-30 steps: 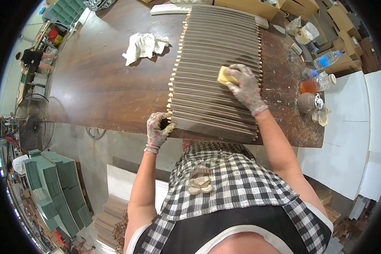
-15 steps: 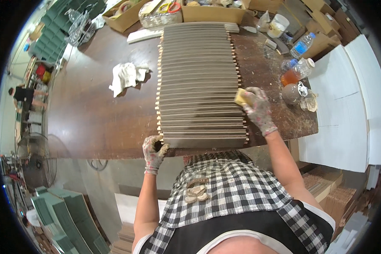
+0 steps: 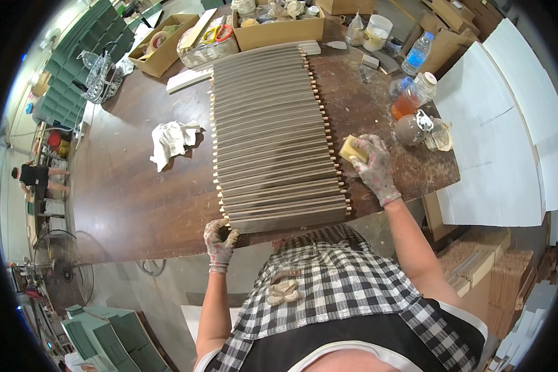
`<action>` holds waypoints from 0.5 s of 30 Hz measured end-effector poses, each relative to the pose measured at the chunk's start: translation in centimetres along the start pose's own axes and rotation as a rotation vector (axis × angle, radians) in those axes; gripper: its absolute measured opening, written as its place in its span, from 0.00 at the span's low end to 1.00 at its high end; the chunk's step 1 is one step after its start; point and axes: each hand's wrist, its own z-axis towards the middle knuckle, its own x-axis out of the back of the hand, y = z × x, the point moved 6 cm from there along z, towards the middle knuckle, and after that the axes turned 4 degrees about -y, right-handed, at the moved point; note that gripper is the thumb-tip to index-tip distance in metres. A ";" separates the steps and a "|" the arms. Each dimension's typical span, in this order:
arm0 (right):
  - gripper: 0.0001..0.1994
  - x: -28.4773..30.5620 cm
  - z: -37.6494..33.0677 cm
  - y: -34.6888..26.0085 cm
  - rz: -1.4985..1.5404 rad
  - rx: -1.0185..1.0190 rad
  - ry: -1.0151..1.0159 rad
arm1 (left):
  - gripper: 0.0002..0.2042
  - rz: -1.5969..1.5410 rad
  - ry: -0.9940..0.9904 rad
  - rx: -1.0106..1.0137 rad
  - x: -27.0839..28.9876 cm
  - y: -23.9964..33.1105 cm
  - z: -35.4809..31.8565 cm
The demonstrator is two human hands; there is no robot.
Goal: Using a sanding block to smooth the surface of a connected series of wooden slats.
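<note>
Grey wooden slats [image 3: 273, 136], dowel-tipped, laid side by side. Yellow sponge [image 3: 352, 149] pinched by right hand [image 3: 373, 166]; left hand [image 3: 221, 239] curled on nearest slat's corner. Cardboard box [image 3: 278, 32] filled with clutter.

- The yellow sponge [image 3: 352, 149] is half covered by the gloved right hand [image 3: 374, 166].
- The left hand [image 3: 220, 239] hides the near left corner of the slat row [image 3: 273, 136].
- The cardboard boxes [image 3: 278, 28] at the far end are cut off by the rim.
- The contents of the boxes are too small to tell.

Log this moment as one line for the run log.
left hand: gripping slat stack corner | right hand: yellow sponge at stack's right edge | white rag: apart
</note>
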 end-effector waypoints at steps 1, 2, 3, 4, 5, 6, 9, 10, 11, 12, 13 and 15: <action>0.19 -0.3 0.9 0.0 0.010 -0.027 0.081 | 0.18 0.035 0.015 -0.053 0.1 0.3 -0.1; 0.19 -0.7 2.2 -0.2 0.028 -0.016 0.104 | 0.18 0.062 0.020 -0.077 0.2 0.5 -0.1; 0.20 -1.5 3.5 -0.9 0.047 0.038 0.139 | 0.18 0.092 0.031 -0.105 0.3 0.6 -0.1; 0.21 -2.0 5.0 -1.3 0.009 0.044 0.184 | 0.18 0.081 0.022 -0.101 0.2 0.6 -0.1; 0.21 -2.5 6.8 -1.6 -0.036 0.070 0.182 | 0.18 0.073 0.019 -0.099 0.2 0.6 -0.1; 0.21 -3.5 8.5 -2.3 -0.051 0.084 0.157 | 0.18 0.064 0.014 -0.101 0.2 0.7 -0.1; 0.19 -7.0 12.1 -5.9 -0.022 0.226 0.118 | 0.18 0.081 0.008 -0.102 0.1 0.9 0.0; 0.19 -8.9 13.2 -6.9 -0.021 0.219 0.048 | 0.18 0.116 0.010 -0.142 0.2 1.3 0.0; 0.18 -10.9 14.0 -8.3 0.003 0.306 0.014 | 0.17 0.106 0.012 -0.123 0.2 1.3 0.0; 0.17 -12.8 14.5 -9.2 0.024 0.335 0.027 | 0.17 0.102 0.019 -0.107 0.2 1.3 0.0; 0.15 -14.4 14.9 -9.6 0.052 0.326 0.001 | 0.16 0.105 0.027 -0.099 0.2 1.4 0.0; 0.16 -15.5 15.2 -9.3 0.022 0.365 -0.049 | 0.18 0.088 0.026 -0.089 0.2 1.4 0.0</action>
